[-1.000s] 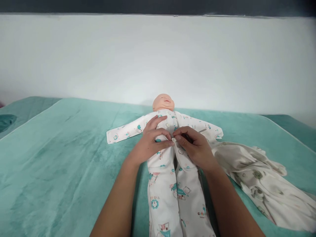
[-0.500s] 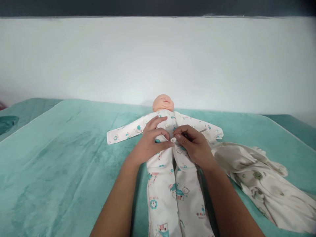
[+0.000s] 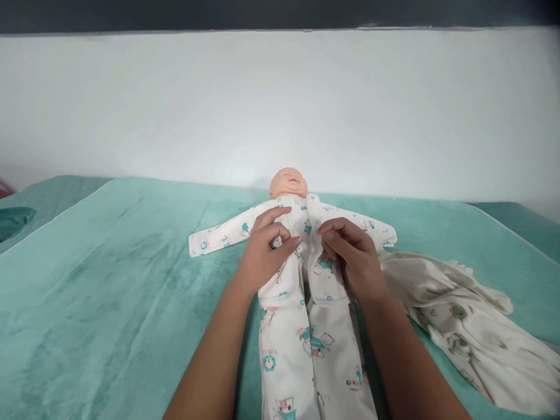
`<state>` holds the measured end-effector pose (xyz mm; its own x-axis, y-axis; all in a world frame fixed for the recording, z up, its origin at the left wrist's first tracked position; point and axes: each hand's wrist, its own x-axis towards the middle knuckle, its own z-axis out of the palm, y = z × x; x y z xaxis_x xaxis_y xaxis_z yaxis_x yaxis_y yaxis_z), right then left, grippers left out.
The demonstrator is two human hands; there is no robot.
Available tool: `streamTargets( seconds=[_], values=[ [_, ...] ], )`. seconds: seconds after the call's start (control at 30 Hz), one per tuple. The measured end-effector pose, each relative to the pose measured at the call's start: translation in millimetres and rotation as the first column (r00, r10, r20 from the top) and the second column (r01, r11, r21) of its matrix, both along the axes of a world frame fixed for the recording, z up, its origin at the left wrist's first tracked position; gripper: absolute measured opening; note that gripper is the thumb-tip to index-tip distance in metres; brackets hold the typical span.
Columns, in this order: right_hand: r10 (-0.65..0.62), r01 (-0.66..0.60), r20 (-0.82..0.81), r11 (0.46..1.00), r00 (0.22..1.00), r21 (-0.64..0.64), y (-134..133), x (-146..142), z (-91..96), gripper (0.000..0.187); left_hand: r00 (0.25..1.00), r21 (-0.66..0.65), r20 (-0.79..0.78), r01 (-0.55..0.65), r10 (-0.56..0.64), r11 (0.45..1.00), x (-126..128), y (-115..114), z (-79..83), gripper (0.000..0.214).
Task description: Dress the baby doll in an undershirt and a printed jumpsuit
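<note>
Two hands on the doll's (image 3: 289, 182) chest, both closed on fabric. Left hand (image 3: 262, 256): fingers curled, thumb and forefinger pinched on one front edge of the sleepsuit (image 3: 306, 338), palm resting on the suit's torso. Right hand (image 3: 356, 259): fingers bent in tight, gripping the opposite front edge, knuckles up, heel of the hand on the suit's hip area. Hands are near each other but not touching; a narrow strip of the suit's front opening shows between them. Upper part of the opening looks closed, lower part gapes below the hands. Can't tell whether either hand holds a snap, too small. Doll lies face up on a teal blanket (image 3: 109, 280), head away from the camera, close to the white wall (image 3: 280, 105). Sleepsuit is white with teal and pink cartoon prints, sleeves spread flat to both sides, legs running toward the camera between the forearms. Second white printed garment (image 3: 464, 326) lies crumpled on the blanket just right of the right forearm, untouched.
</note>
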<state>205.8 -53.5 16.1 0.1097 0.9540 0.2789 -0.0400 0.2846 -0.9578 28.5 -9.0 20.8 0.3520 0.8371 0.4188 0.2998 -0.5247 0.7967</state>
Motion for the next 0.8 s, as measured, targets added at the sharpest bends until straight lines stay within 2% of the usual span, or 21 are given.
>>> streamTargets(
  seconds=[0.07, 0.13, 0.27, 0.37, 0.43, 0.53, 0.6, 0.67, 0.73, 0.8],
  values=[
    [-0.064, 0.065, 0.032, 0.997, 0.997, -0.029, 1, -5, 0.8, 0.013, 0.999, 0.013, -0.002, -0.032, 0.032, 0.999, 1, 0, -0.1, 0.028],
    [-0.123, 0.126, 0.143, 0.992, 0.982, -0.013, 3, -9, 2.0, 0.013, 0.998, 0.031, -0.01, -0.063, 0.064, 0.998, 2, -1, 0.5, 0.032],
    [-0.231, 0.197, 0.428, 0.973, 0.874, 0.122, 8, -12, 2.5, 0.027, 0.984, 0.077, -0.076, -0.157, 0.162, 0.985, 8, -3, 3.8, 0.032],
    [-0.317, 0.295, 0.459, 0.948, 0.83, 0.121, 10, -11, -1.0, 0.034, 0.953, 0.11, -0.118, -0.265, 0.278, 0.958, 13, -3, 6.0, 0.023],
    [-0.338, 0.333, 0.387, 0.939, 0.858, 0.083, 13, -9, -5.3, 0.034, 0.924, 0.128, -0.14, -0.34, 0.357, 0.932, 16, -4, 6.5, 0.018],
    [-0.387, 0.396, 0.171, 0.918, 0.906, -0.021, 19, -4, -15.1, 0.032, 0.883, 0.136, -0.18, -0.415, 0.434, 0.9, 17, -4, 6.4, 0.012],
    [-0.477, 0.472, -0.009, 0.872, 0.879, -0.127, 25, 2, -24.1, 0.029, 0.872, 0.117, -0.169, -0.445, 0.459, 0.888, 14, -3, 6.5, 0.008],
    [-0.593, 0.554, -0.211, 0.804, 0.777, -0.219, 31, 11, -33.6, 0.023, 0.87, 0.063, -0.134, -0.47, 0.474, 0.88, 9, -1, 7.4, 0.006],
    [-0.682, 0.618, -0.398, 0.729, 0.614, -0.295, 34, 25, -41.4, 0.021, 0.856, -0.023, -0.102, -0.511, 0.506, 0.859, 1, 3, 8.9, 0.004],
    [-0.748, 0.68, -0.491, 0.641, 0.447, -0.357, 33, 44, -45.3, 0.023, 0.831, -0.116, -0.08, -0.557, 0.551, 0.823, -10, 7, 10.3, 0.003]
  ],
)
